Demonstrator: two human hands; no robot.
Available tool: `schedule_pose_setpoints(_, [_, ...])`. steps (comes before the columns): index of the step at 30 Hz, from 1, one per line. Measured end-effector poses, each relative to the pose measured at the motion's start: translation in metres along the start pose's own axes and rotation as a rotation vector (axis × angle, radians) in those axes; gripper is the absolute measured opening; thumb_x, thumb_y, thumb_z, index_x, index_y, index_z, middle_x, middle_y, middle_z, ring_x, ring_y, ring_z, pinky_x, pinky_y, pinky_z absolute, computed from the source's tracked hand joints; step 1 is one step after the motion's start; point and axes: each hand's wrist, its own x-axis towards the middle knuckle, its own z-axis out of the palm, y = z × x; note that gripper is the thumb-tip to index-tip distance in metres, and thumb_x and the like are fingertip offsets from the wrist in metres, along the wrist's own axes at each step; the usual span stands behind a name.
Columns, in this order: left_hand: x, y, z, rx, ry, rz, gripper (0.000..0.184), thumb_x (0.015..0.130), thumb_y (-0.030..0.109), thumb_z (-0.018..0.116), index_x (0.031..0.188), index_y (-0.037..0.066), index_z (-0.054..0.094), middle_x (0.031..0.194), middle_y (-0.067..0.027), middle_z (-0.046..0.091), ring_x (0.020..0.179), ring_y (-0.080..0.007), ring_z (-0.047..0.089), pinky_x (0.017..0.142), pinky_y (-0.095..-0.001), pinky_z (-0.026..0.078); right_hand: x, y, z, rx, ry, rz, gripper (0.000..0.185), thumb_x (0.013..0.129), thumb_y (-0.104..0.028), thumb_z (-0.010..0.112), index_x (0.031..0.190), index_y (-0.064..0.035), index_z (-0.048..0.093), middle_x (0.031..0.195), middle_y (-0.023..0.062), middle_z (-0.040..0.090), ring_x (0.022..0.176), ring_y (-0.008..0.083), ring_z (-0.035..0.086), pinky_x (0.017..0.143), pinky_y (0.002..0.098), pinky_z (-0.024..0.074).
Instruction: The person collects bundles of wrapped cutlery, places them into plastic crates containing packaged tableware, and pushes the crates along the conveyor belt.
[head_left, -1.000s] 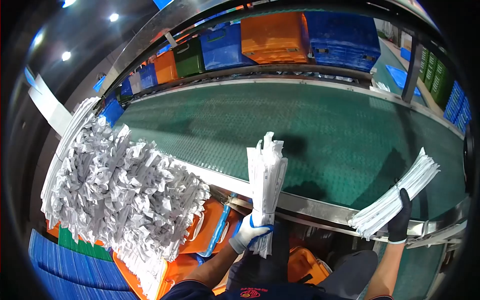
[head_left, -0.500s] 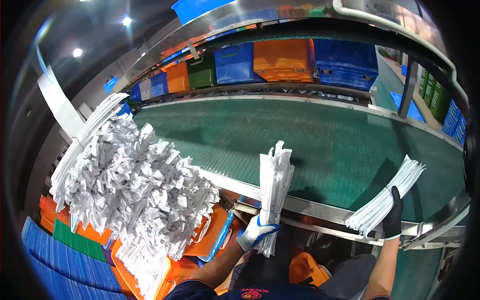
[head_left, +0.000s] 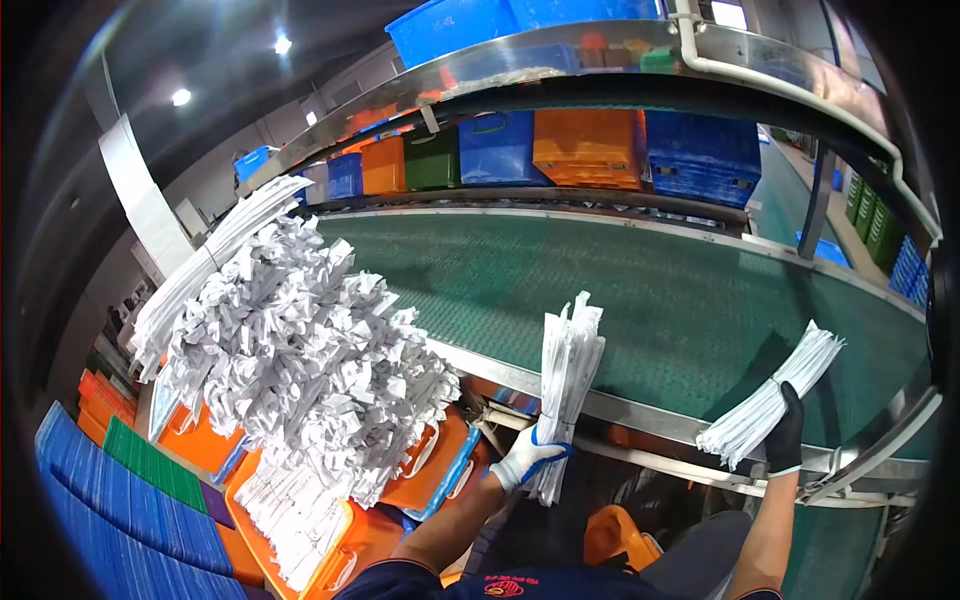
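My left hand [head_left: 530, 458], in a white glove with blue on the palm side, is closed round the lower part of a bundle of white strips [head_left: 572, 360]. That bundle stands nearly upright in front of the green belt's near edge. On the right, my right hand [head_left: 785, 432], in a black glove, grips a second bundle of white strips [head_left: 765, 405] that slants up to the right over the belt. A thin tie appears to run round its middle. Left of my hands rises a large heap of similar white bundles [head_left: 300, 340], their crumpled ends facing me.
A green conveyor belt [head_left: 660, 310] with a metal edge crosses in front of me. Behind it are blue and orange crates [head_left: 585, 150] under an upper rail. An orange bin [head_left: 345, 560] holds more white strips at lower left, beside stacked blue crates [head_left: 120, 510].
My view has turned slightly, so the heap and crates sit further right and lower. My left hand and its bundle appear a little to the right; the right hand has barely moved.
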Motion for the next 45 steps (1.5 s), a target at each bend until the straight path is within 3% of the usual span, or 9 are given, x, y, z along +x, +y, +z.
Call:
schedule_pose_setpoints(3, [-0.002,0.001,0.003,-0.008,0.014,0.021,0.046,0.082,0.011,0.081,0.122,-0.001,0.063,0.107,-0.0051,0.069,0.095,-0.0138,0.065,0.087,-0.031,0.053,0.006,0.009,-0.006,-0.106,0.085,-0.095,0.039,0.096,-0.037,0.062,0.115,-0.0036,0.066,0.103,0.0059,0.067,0.098,0.0183,0.064,0.093,0.0363,0.0487])
schedule_pose_setpoints(4, [-0.003,0.002,0.003,-0.054,0.015,0.016,0.045,0.082,0.01,0.081,0.121,0.0,0.063,0.105,-0.0044,0.069,0.094,-0.0136,0.065,0.087,-0.0308,0.053,0.006,0.007,-0.013,-0.115,0.009,-0.068,0.044,0.096,-0.031,0.063,0.127,-0.0005,0.061,0.116,0.0059,0.063,0.108,0.0184,0.06,0.099,0.0358,0.0459])
schedule_pose_setpoints(6, [-0.004,0.003,0.005,-0.11,0.016,0.013,0.041,0.081,0.009,0.08,0.118,0.0,0.064,0.102,-0.0029,0.068,0.091,-0.0127,0.065,0.084,-0.0302,0.053,0.006,0.009,-0.017,-0.152,0.038,-0.059,0.046,0.095,-0.031,0.064,0.128,0.0003,0.061,0.117,0.0064,0.064,0.107,0.0185,0.061,0.098,0.0353,0.0464])
schedule_pose_setpoints(13, [-0.005,0.001,0.0,-0.164,-0.019,0.007,0.04,0.082,0.007,0.077,0.119,-0.002,0.063,0.102,-0.0042,0.068,0.092,-0.0128,0.064,0.086,-0.0294,0.053,-0.005,0.0,0.001,0.005,0.068,-0.022,0.041,0.093,-0.036,0.063,0.118,-0.0027,0.064,0.107,0.0082,0.067,0.101,0.0222,0.064,0.096,0.0383,0.0493])
schedule_pose_setpoints(15, [-0.005,0.002,-0.002,-0.132,-0.033,-0.037,0.05,0.081,0.007,0.078,0.127,-0.001,0.059,0.109,-0.0032,0.066,0.097,-0.0126,0.062,0.091,-0.0308,0.051,-0.005,0.0,0.002,0.077,0.055,-0.025,0.042,0.092,-0.035,0.063,0.12,-0.0039,0.063,0.107,0.0095,0.068,0.102,0.0239,0.064,0.097,0.0388,0.0495])
schedule_pose_setpoints(19, [-0.005,0.001,0.0,-0.16,-0.022,-0.049,0.039,0.082,0.004,0.077,0.118,-0.001,0.064,0.103,-0.0034,0.068,0.091,-0.0135,0.065,0.086,-0.0302,0.053,-0.007,-0.003,0.005,0.068,0.073,-0.044,0.042,0.091,-0.038,0.064,0.117,-0.0051,0.063,0.103,0.0093,0.067,0.1,0.024,0.064,0.096,0.0385,0.0501])
schedule_pose_setpoints(23, [-0.002,-0.01,-0.002,-0.177,-0.009,-0.075,0.034,0.083,0.001,0.075,0.116,-0.001,0.065,0.102,-0.0047,0.07,0.091,-0.0143,0.067,0.086,-0.0305,0.055,-0.014,-0.013,0.014,0.118,0.1,0.089,0.041,0.088,-0.038,0.067,0.113,-0.0058,0.065,0.089,0.0089,0.067,0.085,0.0231,0.067,0.083,0.0375,0.0547])
schedule_pose_setpoints(35, [-0.002,-0.011,-0.004,-0.248,-0.029,-0.091,0.041,0.083,-0.002,0.072,0.122,-0.001,0.062,0.106,-0.0058,0.069,0.094,-0.0173,0.068,0.089,-0.0326,0.055,-0.01,-0.013,0.011,0.198,0.005,0.15,0.038,0.089,-0.034,0.066,0.114,-0.0056,0.066,0.091,0.0097,0.07,0.081,0.0234,0.069,0.079,0.0368,0.0569])
schedule_pose_setpoints(45, [-0.007,0.004,0.001,-0.153,-0.018,-0.075,0.039,0.085,0.005,0.071,0.122,0.0,0.061,0.103,-0.0031,0.066,0.092,-0.0143,0.064,0.086,-0.0294,0.052,-0.014,-0.018,0.019,0.219,0.047,0.095,0.042,0.089,-0.038,0.065,0.115,-0.0042,0.065,0.094,0.0112,0.071,0.085,0.0248,0.069,0.083,0.0371,0.0561])
